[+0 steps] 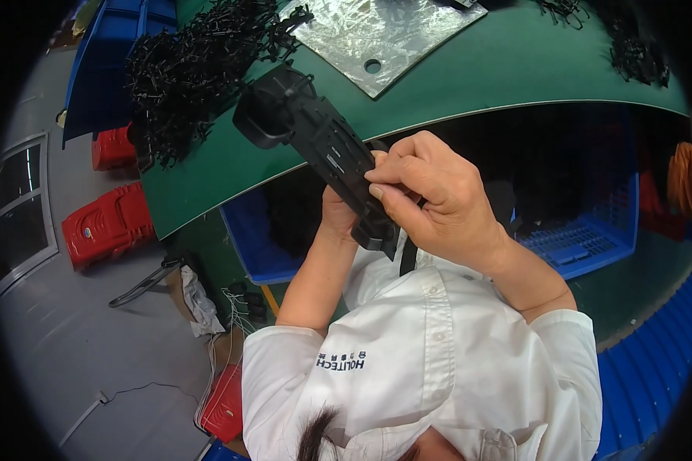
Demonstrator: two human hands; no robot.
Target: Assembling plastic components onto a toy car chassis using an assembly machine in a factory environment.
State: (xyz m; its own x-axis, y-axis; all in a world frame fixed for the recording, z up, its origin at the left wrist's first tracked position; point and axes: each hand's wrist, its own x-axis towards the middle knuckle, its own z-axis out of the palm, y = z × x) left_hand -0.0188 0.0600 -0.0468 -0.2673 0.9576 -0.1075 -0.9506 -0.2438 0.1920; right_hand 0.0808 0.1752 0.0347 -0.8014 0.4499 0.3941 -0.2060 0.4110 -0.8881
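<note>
A long black moulded plastic housing (327, 146) is held up slantwise in front of my chest, over the table's near edge. At its far upper-left end is a wide hollow, box-like section. My left hand (338, 213) grips the lower part from behind, and most of its fingers are hidden by the housing. Against the housing's right edge, my right hand (442, 192) has thumb and forefinger pinched together. Whatever lies between those fingertips is too small or covered to make out.
A heap of small black plastic parts (200, 69) lies on the green table (484, 77), left of a scuffed metal plate (384, 38) with a hole. More black pieces (638, 58) lie far right. Blue crates (592, 246) stand beneath; red plastic stools (108, 227) are at left.
</note>
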